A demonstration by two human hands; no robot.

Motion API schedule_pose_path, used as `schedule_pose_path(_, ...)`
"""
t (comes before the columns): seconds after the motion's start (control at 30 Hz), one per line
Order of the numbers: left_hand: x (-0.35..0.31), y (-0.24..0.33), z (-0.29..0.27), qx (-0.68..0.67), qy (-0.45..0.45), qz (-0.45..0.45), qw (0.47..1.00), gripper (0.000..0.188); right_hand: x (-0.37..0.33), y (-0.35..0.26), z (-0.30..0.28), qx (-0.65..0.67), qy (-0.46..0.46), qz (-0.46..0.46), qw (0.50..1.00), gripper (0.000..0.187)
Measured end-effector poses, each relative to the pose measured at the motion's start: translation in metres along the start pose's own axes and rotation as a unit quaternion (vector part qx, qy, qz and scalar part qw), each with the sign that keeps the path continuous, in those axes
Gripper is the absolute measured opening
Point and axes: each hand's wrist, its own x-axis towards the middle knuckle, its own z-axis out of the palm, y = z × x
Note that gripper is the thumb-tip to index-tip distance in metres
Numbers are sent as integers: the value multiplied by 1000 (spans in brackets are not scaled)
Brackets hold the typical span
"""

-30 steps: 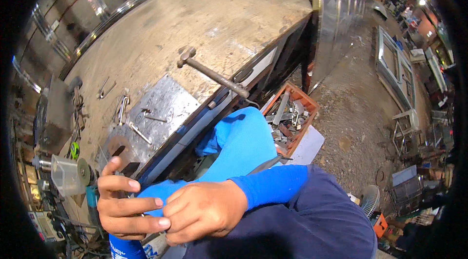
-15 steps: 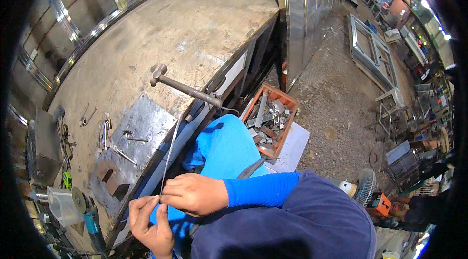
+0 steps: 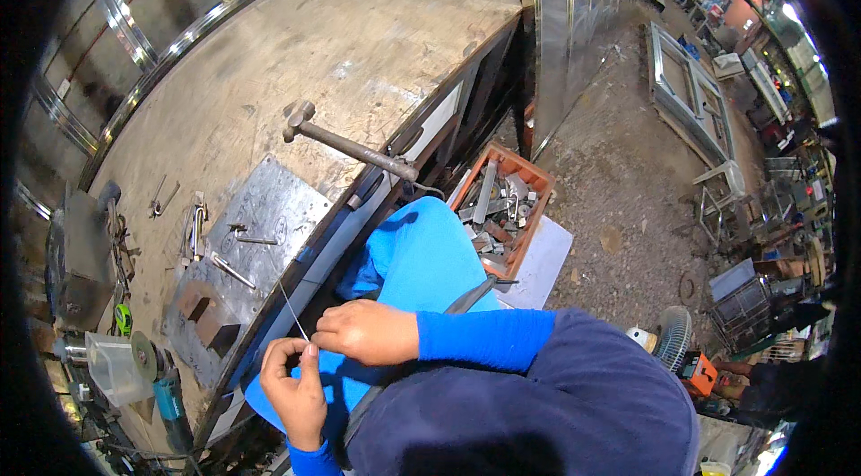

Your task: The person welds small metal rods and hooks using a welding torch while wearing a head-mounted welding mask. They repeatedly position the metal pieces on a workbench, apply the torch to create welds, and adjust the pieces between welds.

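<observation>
A thin metal wire [image 3: 291,307] slants up and to the left from my fingertips toward the bench edge. The thumb and finger of my left hand [image 3: 296,393] pinch its lower end. Right beside them, the closed fingers of my right hand [image 3: 369,333] meet the same end; the exact grip is hidden behind the knuckles. Both hands are above my blue-clad leg [image 3: 421,252]. Beyond the wire, a steel plate [image 3: 285,194] lies on the bench, with a short metal rod [image 3: 233,270] and a notched rusty block [image 3: 206,315] on it.
A hammer [image 3: 354,147] lies across the edge of the wooden bench [image 3: 215,99]. An orange crate [image 3: 538,176] of metal scraps stands right of my knee. At the lower left are an angle grinder [image 3: 170,400] and a clear plastic container [image 3: 112,368]. A fan [image 3: 673,337] stands at right.
The wire's far end has swung left, from near the hammer handle to beside the steel plate's edge. My left hand has risen slightly and shifted right; the right hand remains beside it.
</observation>
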Motion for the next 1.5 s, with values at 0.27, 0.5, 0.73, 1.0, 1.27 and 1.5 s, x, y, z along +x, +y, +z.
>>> schedule_pose_path(0.27,-10,-20,-1,-11,6,-41,999,12,12,-4,-5,66,48,-10,997,50)
schedule_pose_path(0.5,-20,7,-12,56,34,6,998,15,25,12,9,55,35,-147,987,55)
schedule_pose_path(0.73,-9,7,-24,78,109,36,990,11,61,4,9,1,55,-213,975,49)
schedule_pose_path(1.0,-12,-4,-33,80,126,33,988,8,70,3,22,-40,86,-239,966,47)
schedule_pose_path(1.27,-13,1,-38,88,160,53,982,7,97,18,25,-82,137,-356,921,33)
schedule_pose_path(1.5,-17,2,-47,88,195,82,973,11,137,23,13,-79,86,-461,880,27)
